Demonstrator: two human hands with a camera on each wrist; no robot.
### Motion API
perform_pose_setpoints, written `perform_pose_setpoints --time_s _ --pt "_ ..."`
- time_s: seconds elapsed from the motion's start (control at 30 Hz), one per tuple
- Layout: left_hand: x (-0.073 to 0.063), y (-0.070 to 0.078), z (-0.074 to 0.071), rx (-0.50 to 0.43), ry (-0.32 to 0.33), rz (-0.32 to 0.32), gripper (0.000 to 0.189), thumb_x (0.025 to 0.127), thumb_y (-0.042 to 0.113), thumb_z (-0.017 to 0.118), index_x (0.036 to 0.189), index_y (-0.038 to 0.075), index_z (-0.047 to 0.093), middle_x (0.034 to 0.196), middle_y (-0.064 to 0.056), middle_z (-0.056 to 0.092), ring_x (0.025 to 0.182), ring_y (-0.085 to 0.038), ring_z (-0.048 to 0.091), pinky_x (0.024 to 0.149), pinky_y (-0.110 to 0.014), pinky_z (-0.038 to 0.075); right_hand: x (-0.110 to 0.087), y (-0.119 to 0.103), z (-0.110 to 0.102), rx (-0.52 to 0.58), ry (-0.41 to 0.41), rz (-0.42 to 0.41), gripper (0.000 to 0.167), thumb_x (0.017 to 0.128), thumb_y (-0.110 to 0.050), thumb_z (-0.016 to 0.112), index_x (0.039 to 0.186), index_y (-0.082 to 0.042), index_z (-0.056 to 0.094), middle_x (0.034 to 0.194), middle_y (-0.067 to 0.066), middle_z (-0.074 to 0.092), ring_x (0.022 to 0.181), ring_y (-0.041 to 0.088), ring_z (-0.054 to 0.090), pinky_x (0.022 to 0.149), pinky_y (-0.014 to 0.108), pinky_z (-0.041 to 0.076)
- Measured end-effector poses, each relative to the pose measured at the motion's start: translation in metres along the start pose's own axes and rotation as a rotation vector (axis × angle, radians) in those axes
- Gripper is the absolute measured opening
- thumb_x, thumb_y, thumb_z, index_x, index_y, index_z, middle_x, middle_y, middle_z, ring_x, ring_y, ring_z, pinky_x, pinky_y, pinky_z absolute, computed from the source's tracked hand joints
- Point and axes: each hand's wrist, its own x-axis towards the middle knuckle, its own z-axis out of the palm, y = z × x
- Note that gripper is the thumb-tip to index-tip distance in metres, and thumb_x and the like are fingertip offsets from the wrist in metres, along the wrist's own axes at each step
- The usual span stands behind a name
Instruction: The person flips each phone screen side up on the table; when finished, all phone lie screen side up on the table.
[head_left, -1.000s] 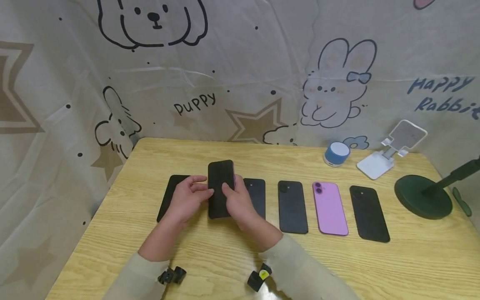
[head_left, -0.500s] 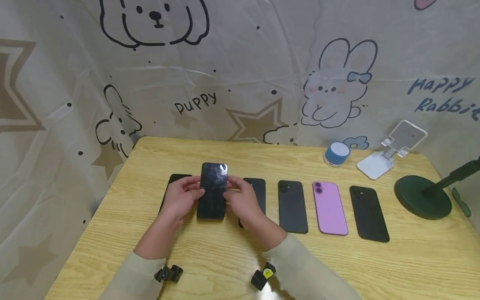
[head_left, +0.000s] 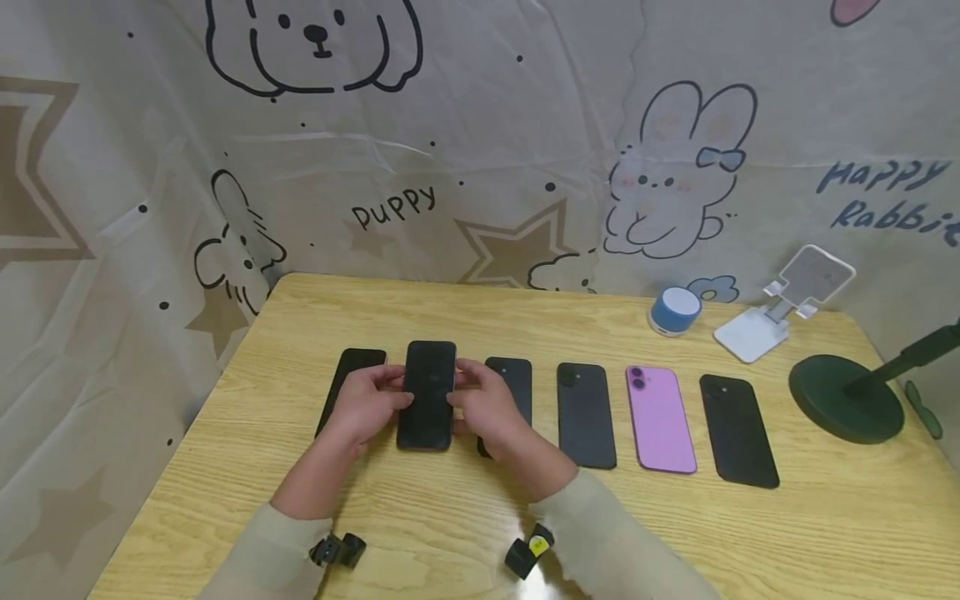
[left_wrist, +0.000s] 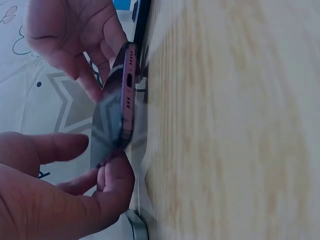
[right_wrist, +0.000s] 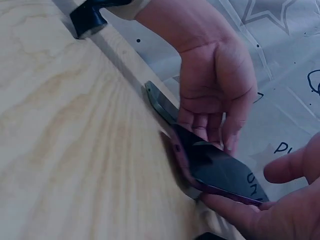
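In the head view, a smartphone (head_left: 427, 396) with a black screen facing up is between my hands. My left hand (head_left: 367, 404) holds its left edge, and my right hand (head_left: 483, 404) holds the right edge. The left wrist view shows the pinkish-purple lower edge of the smartphone (left_wrist: 128, 95), its charging port visible, close above the tabletop. Fingers of both hands curl under its sides. A dark phone (head_left: 351, 367) lies to the left, partly behind my left hand. Another dark phone (head_left: 517, 379) lies partly behind my right hand.
Further right on the wooden table (head_left: 465, 533) lie a dark phone (head_left: 587, 417), a pink phone (head_left: 662, 421) and a black phone (head_left: 740, 432). Behind them stand a blue-and-white cylinder (head_left: 675, 311) and a white phone stand (head_left: 752, 335). A green round base (head_left: 843, 400) stands at the right.
The phone has moved left and then down toward the tabletop, between its neighbours. My right hand has shifted to the phone's right edge; both hands keep hold of it.
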Motion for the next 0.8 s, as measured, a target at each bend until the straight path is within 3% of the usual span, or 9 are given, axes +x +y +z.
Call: perform_pose_setpoints --time_s 0.23,0.43,0.8 --pt "-0.0007 0.0012 -0.0004 0.034 0.01 -0.011 0.042 0.092 -0.006 0.062 0.134 -0.008 0.056 0.121 -0.023 0.058 0.107 -0.029 0.057 0.075 -0.03 0.05 0.0015 -0.0048 -0.0014 -0.035 -0.049 0.017 0.051 0.097 0.003 0.05 0.148 0.0 0.043 0.139 0.02 0.045 0.114 0.035 0.057 0.079 0.05 0.056" --pt "-0.0015 0.0017 0.0004 0.061 0.015 -0.026 0.041 0.094 -0.003 0.062 0.134 -0.009 0.056 0.123 -0.024 0.059 0.114 -0.031 0.056 0.082 -0.032 0.051 -0.0001 -0.0032 0.0005 -0.056 -0.02 0.021 0.058 0.098 0.002 0.05 0.153 0.003 0.032 0.151 0.024 0.036 0.126 0.041 0.049 0.08 0.05 0.056" --pt "-0.0053 0.0035 0.0015 0.173 0.017 -0.018 0.043 0.095 0.004 0.064 0.135 -0.008 0.056 0.123 -0.023 0.06 0.115 -0.033 0.057 0.092 -0.041 0.05 -0.001 -0.0011 -0.002 -0.101 -0.093 0.022 0.056 0.1 0.0 0.048 0.152 0.007 0.031 0.151 0.025 0.038 0.133 0.039 0.043 0.09 0.05 0.052"
